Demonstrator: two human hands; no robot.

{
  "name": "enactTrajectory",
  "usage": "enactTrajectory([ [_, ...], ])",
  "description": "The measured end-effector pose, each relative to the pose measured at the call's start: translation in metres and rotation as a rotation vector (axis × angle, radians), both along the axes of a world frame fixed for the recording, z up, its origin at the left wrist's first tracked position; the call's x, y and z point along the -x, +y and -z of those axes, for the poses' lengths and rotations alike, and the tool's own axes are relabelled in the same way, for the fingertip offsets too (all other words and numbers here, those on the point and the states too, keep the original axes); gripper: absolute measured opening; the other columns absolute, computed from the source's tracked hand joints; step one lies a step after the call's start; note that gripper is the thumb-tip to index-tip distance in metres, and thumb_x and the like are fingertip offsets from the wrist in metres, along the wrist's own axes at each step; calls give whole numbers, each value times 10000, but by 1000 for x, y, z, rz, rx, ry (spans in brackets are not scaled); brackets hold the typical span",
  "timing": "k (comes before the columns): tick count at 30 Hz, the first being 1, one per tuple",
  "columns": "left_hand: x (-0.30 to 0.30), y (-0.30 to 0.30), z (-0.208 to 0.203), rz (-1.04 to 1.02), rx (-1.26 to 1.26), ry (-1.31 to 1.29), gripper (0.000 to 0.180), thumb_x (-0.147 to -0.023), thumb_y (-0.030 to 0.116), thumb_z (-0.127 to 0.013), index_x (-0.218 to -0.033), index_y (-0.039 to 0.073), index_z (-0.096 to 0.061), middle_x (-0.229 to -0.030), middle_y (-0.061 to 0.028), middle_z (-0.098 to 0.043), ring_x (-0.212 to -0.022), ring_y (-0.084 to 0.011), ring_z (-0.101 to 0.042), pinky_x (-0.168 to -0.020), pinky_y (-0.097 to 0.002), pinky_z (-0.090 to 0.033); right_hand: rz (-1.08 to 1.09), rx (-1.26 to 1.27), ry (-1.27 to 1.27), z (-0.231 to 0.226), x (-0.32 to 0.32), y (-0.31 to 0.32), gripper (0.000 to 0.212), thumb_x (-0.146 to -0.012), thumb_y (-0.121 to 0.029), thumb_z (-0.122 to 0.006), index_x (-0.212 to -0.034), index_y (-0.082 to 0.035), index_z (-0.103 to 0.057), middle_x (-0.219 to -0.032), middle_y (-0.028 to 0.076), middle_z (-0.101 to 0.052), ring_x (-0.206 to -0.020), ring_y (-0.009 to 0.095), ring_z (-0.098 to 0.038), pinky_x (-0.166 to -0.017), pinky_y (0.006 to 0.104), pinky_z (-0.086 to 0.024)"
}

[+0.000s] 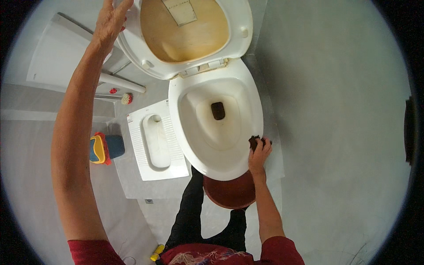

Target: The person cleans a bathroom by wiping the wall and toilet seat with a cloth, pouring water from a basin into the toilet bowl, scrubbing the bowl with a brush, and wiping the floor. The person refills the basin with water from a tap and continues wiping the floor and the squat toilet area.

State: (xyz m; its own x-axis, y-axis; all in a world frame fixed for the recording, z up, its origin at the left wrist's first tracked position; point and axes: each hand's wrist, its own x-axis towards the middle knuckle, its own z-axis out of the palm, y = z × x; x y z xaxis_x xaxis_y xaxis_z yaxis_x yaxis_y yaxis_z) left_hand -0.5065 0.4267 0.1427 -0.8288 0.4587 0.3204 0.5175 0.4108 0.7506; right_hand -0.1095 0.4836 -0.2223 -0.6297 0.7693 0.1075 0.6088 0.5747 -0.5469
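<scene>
White toilet (221,171), dark wad (254,142) at its rim

The right hand (259,158) has its fingers curled tight on the wad, at the rim's right edge. Farther off, the left hand (111,21) is at the raised seat (241,24); whether it grips, I cannot tell. Inside the lid (185,44), a pale label (180,12) bears unreadable print. Grey surface (335,110) spreads rightward.

The toilet bowl (216,165) stands before me, squat pan (138,141) to its left, bin (115,146) farther left, basin (229,194) by my legs.
</scene>
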Motion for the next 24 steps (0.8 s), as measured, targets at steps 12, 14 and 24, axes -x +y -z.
enactTrajectory([
  [12, 8, -73, 69, 141, -184, 212, 665, -815, 259, -582, -1328, 54, -211, -980, -139, -510, -849, -186, -560, -696, -302, -499, -180, -310, -119, 9, 132, 127, 548, -722, -64, -616, -1211, -111, -375, -1167, 156, -393, -997, 360, -436, -726, 464, -434],
  [14, -5, -111, 107, 119, -141, 121, 619, -815, 260, -581, -1298, 34, -267, -934, -113, -510, -803, -165, -534, -682, -283, -475, -168, -250, -110, 11, 128, 124, 575, -727, -70, -618, -1236, -110, -354, -1169, 165, -389, -1007, 367, -431, -735, 471, -429],
  [24, -313, -317, 360, -403, 113, -817, 234, -814, 115, -547, -1011, -11, -536, -791, -64, -557, -692, -141, -510, -625, -260, -433, -128, -172, -193, -8, 28, 25, 799, -717, -121, -652, -1337, -14, -160, -1307, 291, -188, -1091, 467, -317, -910, 528, -281],
])
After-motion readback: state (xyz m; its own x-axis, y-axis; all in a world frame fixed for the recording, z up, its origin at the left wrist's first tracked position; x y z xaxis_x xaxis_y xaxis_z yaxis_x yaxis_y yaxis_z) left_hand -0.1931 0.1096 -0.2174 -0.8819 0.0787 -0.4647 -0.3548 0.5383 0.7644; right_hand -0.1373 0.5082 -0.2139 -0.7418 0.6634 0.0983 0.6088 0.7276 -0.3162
